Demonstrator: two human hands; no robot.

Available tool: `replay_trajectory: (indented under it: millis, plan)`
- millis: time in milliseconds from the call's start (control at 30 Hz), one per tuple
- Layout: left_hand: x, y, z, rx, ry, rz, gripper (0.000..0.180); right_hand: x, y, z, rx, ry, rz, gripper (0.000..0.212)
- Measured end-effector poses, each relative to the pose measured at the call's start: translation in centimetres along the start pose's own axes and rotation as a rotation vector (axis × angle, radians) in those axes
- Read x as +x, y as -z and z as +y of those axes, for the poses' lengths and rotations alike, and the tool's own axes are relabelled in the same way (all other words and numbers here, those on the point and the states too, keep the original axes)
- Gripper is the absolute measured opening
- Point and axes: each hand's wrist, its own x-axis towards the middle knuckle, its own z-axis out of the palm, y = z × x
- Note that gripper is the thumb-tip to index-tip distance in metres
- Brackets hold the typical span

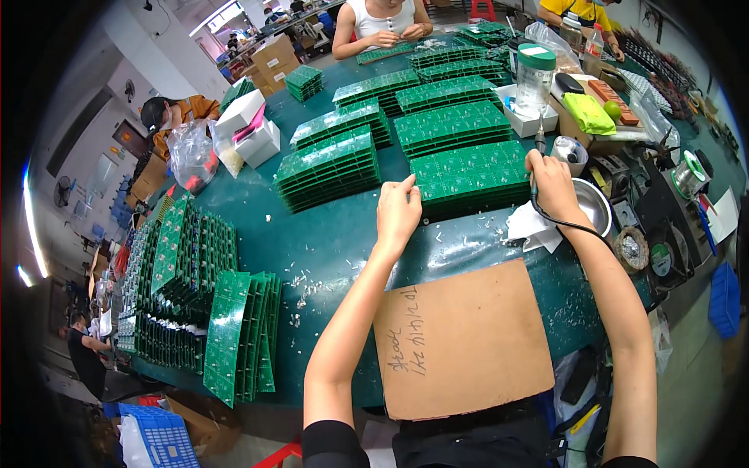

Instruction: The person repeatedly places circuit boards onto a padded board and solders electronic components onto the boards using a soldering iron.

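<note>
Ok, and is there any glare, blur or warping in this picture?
In the head view, the strip light at far left is blown out and bowed by the fisheye; in the head view, pale sheen marks the green tabletop; in the head view, left hand and right hand look fairly sharp.

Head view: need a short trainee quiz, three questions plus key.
1. Which hand holds the soldering iron?
2. True or false: the metal bowl is on the person's left.
3. Fill in: the board stack nearest the hands is ___ in colour.

Key: 1. The right hand. 2. False, it is on the right. 3. Green.
</note>
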Motion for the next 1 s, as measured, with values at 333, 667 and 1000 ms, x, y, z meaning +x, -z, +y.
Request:
replay_trajectory:
  millis: [333, 667, 1000]
  plan:
    - [-1.6, 3.0, 2.0, -0.699, 0.22, 0.103, 0.031, -0.4, 3.0, -1.9, 0.357, -0.107, 0.248, 0.021]
    - [-11.2, 14.0, 6.8, -1.189, 0.761, -0.187, 0.027, -6.3, 13.4, -10.5, 0.707, -0.27, 0.186, 0.021]
    - [-22.5, 19.3, 3.5, -1.202, 0.797, -0.171, 0.033, -15.6, 16.7, -10.3, 0.963, -0.007, -0.254, 0.05]
